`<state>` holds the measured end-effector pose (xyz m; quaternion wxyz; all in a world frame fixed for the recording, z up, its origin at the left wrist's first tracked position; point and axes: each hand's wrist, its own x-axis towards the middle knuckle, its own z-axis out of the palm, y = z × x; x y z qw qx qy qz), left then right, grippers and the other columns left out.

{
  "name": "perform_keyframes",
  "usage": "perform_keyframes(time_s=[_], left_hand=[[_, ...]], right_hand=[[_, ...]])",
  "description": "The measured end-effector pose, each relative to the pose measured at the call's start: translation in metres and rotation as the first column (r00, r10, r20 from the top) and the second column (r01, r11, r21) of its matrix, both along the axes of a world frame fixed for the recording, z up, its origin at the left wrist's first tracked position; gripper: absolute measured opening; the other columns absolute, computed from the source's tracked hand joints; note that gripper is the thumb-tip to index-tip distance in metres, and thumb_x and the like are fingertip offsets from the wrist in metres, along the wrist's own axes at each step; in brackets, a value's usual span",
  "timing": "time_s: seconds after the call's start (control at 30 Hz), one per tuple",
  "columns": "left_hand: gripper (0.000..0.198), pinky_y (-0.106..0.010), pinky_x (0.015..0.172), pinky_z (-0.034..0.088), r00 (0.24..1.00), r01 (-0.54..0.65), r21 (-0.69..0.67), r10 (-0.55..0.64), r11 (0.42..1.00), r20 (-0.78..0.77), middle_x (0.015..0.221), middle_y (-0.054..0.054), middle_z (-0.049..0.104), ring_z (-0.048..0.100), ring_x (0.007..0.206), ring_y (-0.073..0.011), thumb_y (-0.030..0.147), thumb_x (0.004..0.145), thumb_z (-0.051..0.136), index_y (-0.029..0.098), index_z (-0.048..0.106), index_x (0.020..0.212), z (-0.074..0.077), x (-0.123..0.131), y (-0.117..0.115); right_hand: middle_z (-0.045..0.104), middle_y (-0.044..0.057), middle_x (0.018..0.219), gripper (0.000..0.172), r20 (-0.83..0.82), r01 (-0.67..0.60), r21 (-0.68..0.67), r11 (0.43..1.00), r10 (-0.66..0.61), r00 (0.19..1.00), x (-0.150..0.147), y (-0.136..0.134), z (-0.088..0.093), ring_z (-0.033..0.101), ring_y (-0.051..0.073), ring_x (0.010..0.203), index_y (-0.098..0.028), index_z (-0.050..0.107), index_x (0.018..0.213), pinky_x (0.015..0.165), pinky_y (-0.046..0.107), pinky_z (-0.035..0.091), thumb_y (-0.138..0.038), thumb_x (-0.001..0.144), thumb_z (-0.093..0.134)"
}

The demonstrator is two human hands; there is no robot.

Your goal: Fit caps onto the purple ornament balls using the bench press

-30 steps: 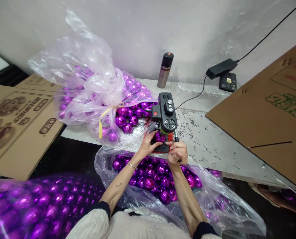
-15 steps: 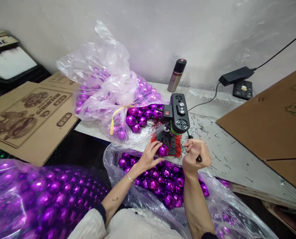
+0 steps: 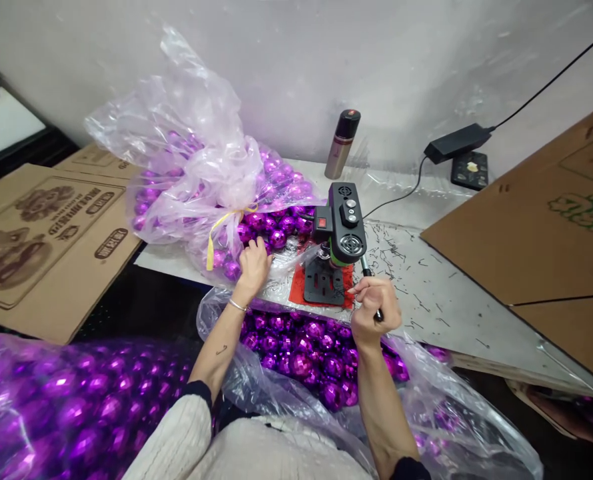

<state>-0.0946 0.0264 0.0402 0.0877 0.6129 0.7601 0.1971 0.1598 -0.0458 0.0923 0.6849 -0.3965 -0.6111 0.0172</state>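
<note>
My left hand [image 3: 255, 268] reaches to the mouth of a tied clear bag [image 3: 216, 160] of shiny purple faceted balls [image 3: 277, 239]. Its thumb stands apart from the bent fingers, whose tips are partly hidden among the balls; I see no ball in its grasp. My right hand [image 3: 376, 310] is wrapped round the black-gripped lever [image 3: 366, 270] of a small black press-like machine [image 3: 347, 223]. The machine's dark slotted base [image 3: 324, 283] lies on a red mat [image 3: 296, 290], with no ball on it. Just in front, more purple balls [image 3: 301, 363] fill an opened clear bag.
A spray can [image 3: 343, 143] stands by the wall. A black power adapter [image 3: 459, 142] and a dark phone-like object [image 3: 470, 170] lie behind. Thin dark wire bits [image 3: 416, 293] litter the white tabletop. Cardboard boxes [image 3: 541, 227] flank the right; flattened cardboard [image 3: 51, 247] lies left, above another ball-filled bag [image 3: 76, 407].
My left hand has moved left and away from me, from the machine's base to the tied bag. The ball beside the base is gone from there. My right hand still grips the lever.
</note>
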Motion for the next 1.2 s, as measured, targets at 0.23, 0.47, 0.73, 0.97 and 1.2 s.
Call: perform_keyframes(time_s=[0.23,0.47,0.73,0.97,1.2], left_hand=[[0.065,-0.045,0.107,0.059,0.432,0.054,0.166,-0.173,0.985,0.885,0.133,-0.012,0.074,0.074,0.119,-0.0280,0.044,0.089,0.083,0.025,0.059,0.146,0.000,0.015,-0.015],[0.065,-0.034,0.098,0.060,-0.101,-0.003,-0.001,0.001,1.000,0.995,0.107,-0.003,0.079,0.078,0.099,-0.0198,0.049,0.072,0.098,0.023,0.062,0.121,-0.012,0.074,-0.048],[0.069,-0.047,0.112,0.056,0.322,0.030,0.220,-0.218,0.975,0.921,0.121,-0.013,0.079,0.077,0.116,-0.0281,0.062,0.082,0.089,0.020,0.059,0.127,-0.049,0.097,-0.047],[0.069,-0.055,0.123,0.051,0.558,0.210,0.347,-0.404,0.914,0.725,0.146,-0.017,0.072,0.069,0.138,-0.0342,0.063,0.094,0.077,0.022,0.062,0.148,-0.062,0.093,-0.035],[0.067,-0.057,0.121,0.052,0.692,0.310,0.399,-0.493,0.863,0.527,0.145,-0.016,0.074,0.070,0.135,-0.0365,0.059,0.093,0.081,0.023,0.066,0.148,-0.068,0.090,-0.028]], right_hand=[[0.059,-0.002,0.061,0.039,-0.003,0.018,0.009,1.000,-0.018,1.000,-0.001,0.001,0.002,0.064,0.016,0.060,-0.024,0.056,0.067,0.057,0.032,0.046,-0.024,0.106,0.055],[0.057,-0.002,0.060,0.043,-0.032,0.042,0.003,0.999,-0.042,0.999,-0.006,0.008,0.035,0.058,0.013,0.056,-0.023,0.052,0.065,0.054,0.031,0.040,-0.026,0.108,0.054],[0.059,-0.002,0.063,0.039,0.031,0.030,0.022,0.999,-0.031,0.999,-0.003,0.007,0.033,0.059,0.012,0.058,-0.023,0.053,0.069,0.056,0.031,0.041,-0.022,0.108,0.053],[0.060,-0.002,0.064,0.036,0.070,0.025,0.027,0.999,-0.027,0.997,0.000,0.005,0.029,0.061,0.013,0.060,-0.023,0.053,0.071,0.057,0.031,0.042,-0.017,0.106,0.054],[0.060,-0.002,0.065,0.034,0.074,0.009,0.049,0.999,-0.013,0.997,-0.001,0.006,0.028,0.062,0.012,0.061,-0.023,0.054,0.073,0.057,0.030,0.043,-0.016,0.106,0.054]])
